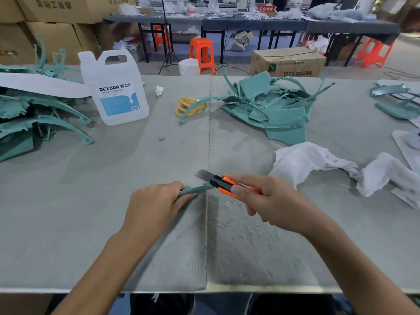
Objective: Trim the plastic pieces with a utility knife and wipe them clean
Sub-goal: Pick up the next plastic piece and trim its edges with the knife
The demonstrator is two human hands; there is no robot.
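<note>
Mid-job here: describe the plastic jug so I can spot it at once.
On the grey table, look far left, just right of the left heap of teal plastic pieces. The jug stands upright there, translucent white with a handle moulded into its top. Its blue-and-white DEXCON label and height set it apart from the flat-lying parts around it.

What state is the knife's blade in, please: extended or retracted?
Extended: a bare steel blade sticks out of the orange knife gripped by the right hand, by the teal piece the left hand holds.
</note>
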